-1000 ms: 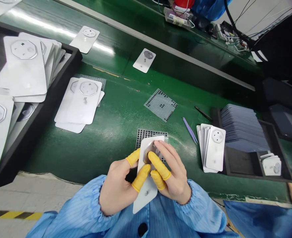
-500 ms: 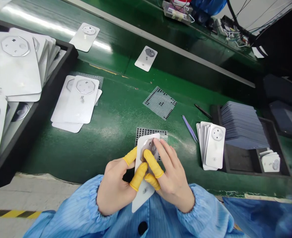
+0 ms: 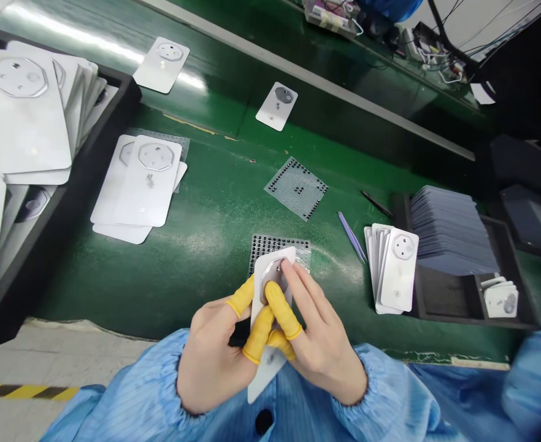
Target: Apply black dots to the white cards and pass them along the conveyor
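Observation:
A white phone back cover (image 3: 264,368) is held tilted, close to my body, between both hands. My left hand (image 3: 222,350) is closed on its left side, with yellow finger cots on the thumb and forefinger. On the other side, my right hand (image 3: 319,334) also grips the cover. A yellow-cotted finger of it presses at the camera ring (image 3: 265,270), while bare fingers rest near the top right corner. The fingers hide much of the cover's middle. Just behind it lies a clear sheet of small black dots (image 3: 275,244).
Another dotted sheet (image 3: 298,190) lies farther back. Purple tweezers (image 3: 351,236) lie beside stacked covers (image 3: 399,276) and a black tray (image 3: 445,301). More covers (image 3: 148,184) lie left, near a large black tray (image 3: 91,153). A co-worker's blue sleeve (image 3: 535,374) is at right.
The cover has turned slightly more edge-on, and my hands stay on it in nearly the same grip. A co-worker's sleeve has come in at the right edge. The view has shifted a little.

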{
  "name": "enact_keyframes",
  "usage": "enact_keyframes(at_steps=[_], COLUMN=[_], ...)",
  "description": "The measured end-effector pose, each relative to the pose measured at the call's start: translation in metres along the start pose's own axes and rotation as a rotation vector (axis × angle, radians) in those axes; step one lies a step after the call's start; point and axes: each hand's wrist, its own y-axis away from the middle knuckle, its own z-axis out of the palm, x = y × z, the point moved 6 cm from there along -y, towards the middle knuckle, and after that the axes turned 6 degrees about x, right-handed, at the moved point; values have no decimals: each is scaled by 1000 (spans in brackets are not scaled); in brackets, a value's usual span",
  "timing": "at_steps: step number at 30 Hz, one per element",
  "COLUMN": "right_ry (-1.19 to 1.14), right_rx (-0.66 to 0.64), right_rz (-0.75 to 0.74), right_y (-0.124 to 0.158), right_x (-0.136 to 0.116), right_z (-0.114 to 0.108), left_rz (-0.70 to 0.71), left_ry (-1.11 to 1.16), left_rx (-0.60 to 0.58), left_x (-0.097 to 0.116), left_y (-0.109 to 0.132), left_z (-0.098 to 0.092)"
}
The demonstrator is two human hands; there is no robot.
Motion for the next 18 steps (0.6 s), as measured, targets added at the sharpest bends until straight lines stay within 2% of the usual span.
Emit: enact_keyframes(at_steps=[3, 5, 7, 9, 11, 14, 18], right_ry=[-50, -149, -279, -450, -673, -961, -1085], right_rx=[-55, -55, 46, 256, 413, 459, 518], right_rz=[2, 8, 61, 232, 473, 723, 820], right_y=[0, 1, 2, 4, 9, 10, 8], right_x=[8, 15, 23, 33, 41, 41, 38], right_z=[7, 12, 11, 5, 7, 16, 15], left_rz=[-42, -148, -287, -394, -441, -414, -392], left_ry=[-29, 109, 332, 514, 598, 652, 681], left_rx=[-51, -83, -112, -124, -129, -123, -121], left_x=[-10, -20, -27, -29, -27, -20, -18], left_y=[-1, 0, 2, 4, 4, 0, -6], left_z=[4, 8, 15, 21, 24, 24, 22])
